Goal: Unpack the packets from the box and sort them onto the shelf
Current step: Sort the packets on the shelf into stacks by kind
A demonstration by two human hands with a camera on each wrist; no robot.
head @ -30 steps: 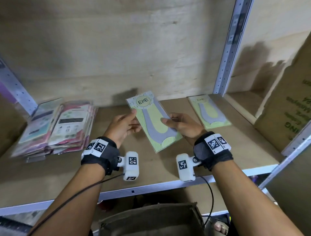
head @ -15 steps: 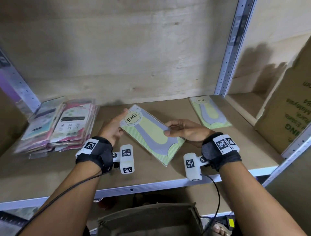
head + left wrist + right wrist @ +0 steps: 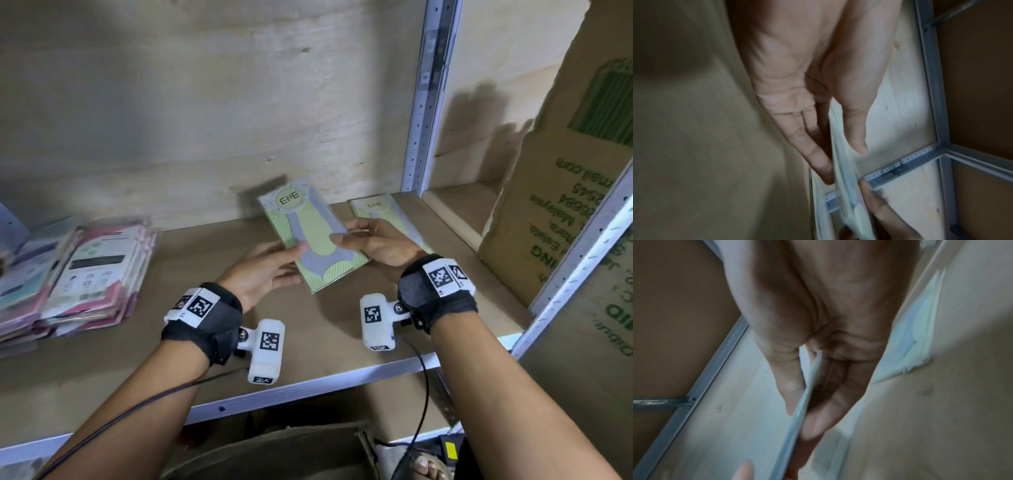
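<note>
A green packet (image 3: 308, 236) marked "ENE", with a grey sock shape on it, hangs above the shelf (image 3: 325, 342) between both hands. My left hand (image 3: 270, 270) pinches its lower left edge, thumb on top. My right hand (image 3: 373, 243) pinches its right edge. In the left wrist view the packet (image 3: 840, 165) shows edge-on between thumb and fingers of the left hand (image 3: 838, 155). The right wrist view shows the same thin edge of the packet (image 3: 807, 394) in the right hand (image 3: 805, 402). A second green packet (image 3: 380, 209) lies flat behind the right hand.
A stack of pink and blue packets (image 3: 78, 274) lies at the shelf's left. A metal upright (image 3: 424, 102) divides the shelf; a large cardboard box (image 3: 561, 212) leans at the right. The open brown box (image 3: 274, 452) stands below the shelf edge.
The held packet has moved right and up, and turned from slanted to nearly upright, ending close beside the packet that lies on the shelf. Both hands moved with it.
</note>
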